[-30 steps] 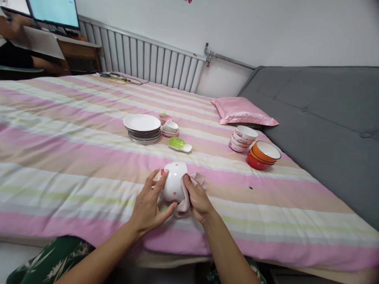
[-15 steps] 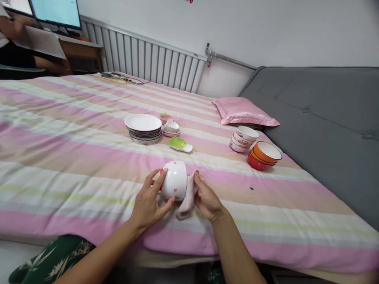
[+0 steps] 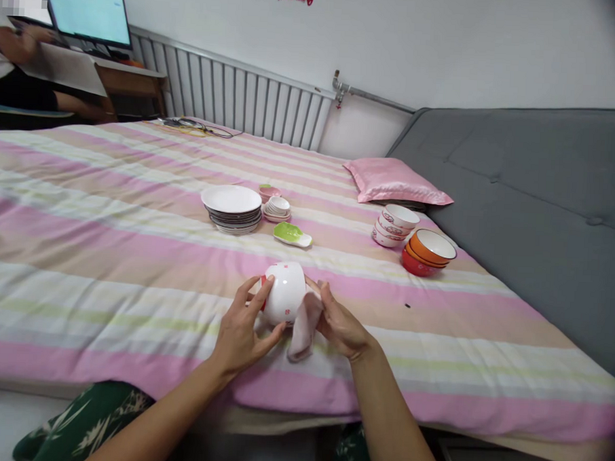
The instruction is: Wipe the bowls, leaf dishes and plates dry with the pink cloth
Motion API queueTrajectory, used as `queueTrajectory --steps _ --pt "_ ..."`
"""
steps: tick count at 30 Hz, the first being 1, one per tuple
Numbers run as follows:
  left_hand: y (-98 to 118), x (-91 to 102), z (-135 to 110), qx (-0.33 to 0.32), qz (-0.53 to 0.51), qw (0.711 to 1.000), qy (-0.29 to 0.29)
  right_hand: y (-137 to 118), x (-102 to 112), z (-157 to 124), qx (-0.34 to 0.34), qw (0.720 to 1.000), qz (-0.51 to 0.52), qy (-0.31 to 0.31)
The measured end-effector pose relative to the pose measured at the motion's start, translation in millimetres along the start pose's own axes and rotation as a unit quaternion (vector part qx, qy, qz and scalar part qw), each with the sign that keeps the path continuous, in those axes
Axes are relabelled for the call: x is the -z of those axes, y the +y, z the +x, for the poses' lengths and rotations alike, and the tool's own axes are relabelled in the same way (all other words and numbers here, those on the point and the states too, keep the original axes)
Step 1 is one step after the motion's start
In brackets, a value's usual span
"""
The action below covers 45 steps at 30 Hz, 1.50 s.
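A white bowl [image 3: 286, 294] with small red marks is tipped on its side near the front of the bed. My left hand [image 3: 245, 323] grips it from the left, thumb below and fingers on the upper left part. At the bowl's right side, my right hand [image 3: 341, 320] holds a pale pink cloth [image 3: 305, 325] against it. The cloth hangs down over the bowl's lower right, and some right fingertips are hidden behind the bowl and cloth.
Beyond the bowl stand a stack of plates [image 3: 231, 200], small dishes [image 3: 278, 207] and a green spoon-shaped dish [image 3: 292, 234]. Farther right are white bowls [image 3: 395, 224], orange and red bowls [image 3: 429, 253] and a pink pillow [image 3: 396, 180]. A person [image 3: 14, 54] sits at a desk, far left.
My right hand has shifted slightly, its fingers now reaching farther over the bowl's right side. The cloth hangs looser and lower. My left hand keeps its grip.
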State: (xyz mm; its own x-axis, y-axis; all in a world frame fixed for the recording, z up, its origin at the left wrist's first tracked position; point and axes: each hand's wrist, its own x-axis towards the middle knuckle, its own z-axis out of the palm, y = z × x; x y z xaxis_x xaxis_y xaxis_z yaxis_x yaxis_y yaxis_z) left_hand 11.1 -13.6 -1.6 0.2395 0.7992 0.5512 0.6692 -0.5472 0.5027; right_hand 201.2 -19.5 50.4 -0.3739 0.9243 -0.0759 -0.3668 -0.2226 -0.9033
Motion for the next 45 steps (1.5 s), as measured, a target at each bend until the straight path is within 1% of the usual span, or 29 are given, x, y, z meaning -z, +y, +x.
queueTrajectory --steps 4,7,9,11,15,18,21,24,26,29,32,35,38,41,45 --pt "-1 -0.6 -3 -0.034 -0.003 0.999 -0.005 19 -3 9 0.023 0.998 -0.025 0.056" --pt "-2 -0.9 -3 -0.026 -0.012 1.000 -0.007 25 -11 15 0.033 0.996 -0.006 0.085" --pt "-3 -0.8 -3 -0.012 -0.022 1.000 -0.008 23 -16 16 0.031 0.996 0.026 0.079" --pt "-5 -0.6 -2 0.007 -0.033 0.999 -0.010 16 -19 15 0.025 0.996 0.060 0.054" --pt "-8 0.2 0 0.035 -0.057 0.998 -0.010 4 -14 11 0.012 0.995 0.099 0.012" --pt "-9 0.2 0 0.034 -0.062 0.997 -0.009 7 -10 10 -0.006 0.998 0.063 0.010" --pt "-9 -0.8 0 0.029 -0.066 0.997 -0.006 16 -9 13 0.001 1.000 -0.011 0.025" --pt "-9 -2.5 -1 0.024 -0.066 0.998 0.005 24 -12 15 0.004 0.998 -0.045 0.041" --pt "-8 -3.6 -2 0.020 -0.058 0.998 0.012 28 -15 17 0.015 0.997 -0.046 0.059" --pt "-6 -4.5 -4 0.016 -0.039 0.999 0.018 29 -18 18 0.054 0.994 -0.045 0.087" --pt "-3 -4.1 -4 0.021 -0.033 0.999 0.024 27 -18 17 0.070 0.992 -0.049 0.092" --pt "-1 -2.0 -3 0.027 -0.027 0.999 0.030 22 -18 14 0.060 0.994 -0.055 0.069" --pt "-1 0.7 0 0.007 0.006 0.999 0.051 20 -17 13 0.036 0.996 -0.059 0.058" --pt "-2 2.0 3 -0.010 0.016 0.997 0.068 22 -18 13 0.029 0.994 -0.051 0.087" --pt "-5 -0.7 5 0.021 -0.050 0.996 0.070 25 -20 16 0.044 0.991 -0.047 0.115"
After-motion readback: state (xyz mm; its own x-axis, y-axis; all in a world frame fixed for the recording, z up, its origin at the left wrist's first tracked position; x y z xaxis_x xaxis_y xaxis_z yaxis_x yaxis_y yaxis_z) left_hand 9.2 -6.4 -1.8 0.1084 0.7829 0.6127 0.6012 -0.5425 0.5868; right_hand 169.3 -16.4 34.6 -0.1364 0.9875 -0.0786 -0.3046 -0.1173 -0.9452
